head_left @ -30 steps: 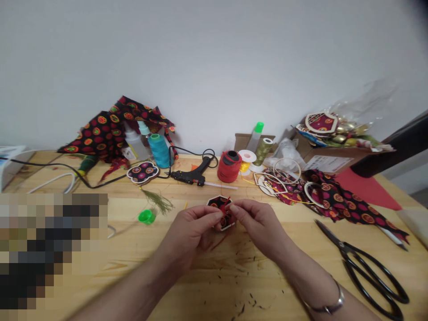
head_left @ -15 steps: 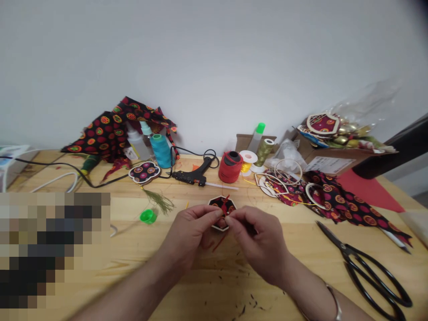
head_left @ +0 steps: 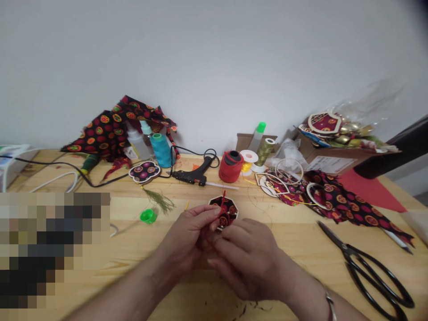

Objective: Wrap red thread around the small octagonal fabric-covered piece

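A small octagonal ornament (head_left: 228,206) covered in black fabric with red and orange dots lies on the wooden table (head_left: 294,236), a red cord (head_left: 222,210) knotted over it. My left hand (head_left: 191,236) pinches the red cord at the ornament's near edge, fingers closed. My right hand (head_left: 249,258) is just below and right of it, fingers curled inward close to the left fingertips; what they hold is hidden by the back of the hand.
Black scissors (head_left: 368,267) lie at the right. Behind are a black glue gun (head_left: 195,173), red thread spool (head_left: 230,166), teal spool (head_left: 160,149), glue bottles, patterned fabric (head_left: 110,127), wooden rings (head_left: 289,171) and a cardboard box (head_left: 334,156). A green cap (head_left: 147,216) sits at the left.
My right hand has dropped from beside the ornament toward me and turned its back up, fingers curling under. My left hand stays pinched on the red cord; the ornament shifted slightly.
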Motion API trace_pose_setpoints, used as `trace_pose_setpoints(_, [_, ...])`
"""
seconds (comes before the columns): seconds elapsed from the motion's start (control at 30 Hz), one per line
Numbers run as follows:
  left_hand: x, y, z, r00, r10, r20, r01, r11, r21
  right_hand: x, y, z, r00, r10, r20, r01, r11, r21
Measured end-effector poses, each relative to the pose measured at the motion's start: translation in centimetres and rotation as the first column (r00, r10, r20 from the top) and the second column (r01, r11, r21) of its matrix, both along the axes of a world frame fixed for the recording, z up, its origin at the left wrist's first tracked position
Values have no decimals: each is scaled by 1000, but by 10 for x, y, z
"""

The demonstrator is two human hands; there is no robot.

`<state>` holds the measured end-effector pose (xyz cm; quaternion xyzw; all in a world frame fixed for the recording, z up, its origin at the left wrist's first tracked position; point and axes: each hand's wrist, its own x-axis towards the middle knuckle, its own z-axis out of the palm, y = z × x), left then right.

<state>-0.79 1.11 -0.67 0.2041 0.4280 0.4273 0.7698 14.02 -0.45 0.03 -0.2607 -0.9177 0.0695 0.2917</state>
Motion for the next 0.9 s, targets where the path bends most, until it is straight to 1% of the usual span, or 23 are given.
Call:
trace_pose_setpoints(0.03, [0,0,1,1000,0,1,0,1000,1,1,1,3,992,-12,-127,6,999,-52])
trace_pose_setpoints(0.07, [1,0,2,1000,2,-10,-2,1000,5,2,3,4,965,-76,-251,49,992,-113])
trace_pose_setpoints(0.1, [1,0,3,999,2,-32,-2,1000,7,2,5,5,916,-192,-353,127,972,-198])
trace_pose_setpoints(0.13, [2,0,4,999,0,-54,0,1000,9,3,8,4,847,-316,-427,194,932,-305])
trace_pose_setpoints(0.17, [2,0,4,997,-6,-72,6,1000,10,3,11,3,776,-435,-457,235,871,-431])
trace_pose_setpoints(0.2, [2,0,4,996,-18,-82,19,1000,10,3,15,2,710,-532,-462,229,794,-563])
trace_pose_setpoints(0.23, [3,0,4,996,-34,-85,35,999,13,2,18,0,678,-586,-443,145,698,-701])
trace_pose_setpoints(0.27, [3,-1,3,995,-49,-89,51,999,18,1,20,-2,643,-634,-430,34,584,-811])
trace_pose_setpoints(0.3, [2,-1,2,994,-57,-97,60,998,25,0,22,-3,621,-664,-418,-70,483,-873])
trace_pose_setpoints(0.33, [2,-1,1,991,-63,-116,67,997,34,-1,23,-4,610,-677,-412,-167,399,-902])
trace_pose_setpoints(0.37, [2,-2,0,989,-65,-130,71,996,44,-2,24,-4,602,-685,-410,-239,336,-911])
trace_pose_setpoints(0.4, [2,-3,0,987,-69,-142,77,996,52,-3,23,-4,597,-689,-410,-285,296,-912])
trace_pose_setpoints(0.47, [3,-4,0,985,-81,-150,92,993,68,-5,22,-2,592,-698,-404,-319,257,-912])
trace_pose_setpoints(0.67, [5,-6,1,971,-107,-216,128,988,86,-5,20,0,599,-709,-371,-327,206,-922])
trace_pose_setpoints(0.77, [5,-6,0,959,-120,-256,148,985,91,-5,21,-1,610,-706,-360,-313,203,-928])
trace_pose_setpoints(0.9, [3,-6,0,948,-116,-296,150,984,92,-4,21,-1,606,-716,-348,-267,229,-936])
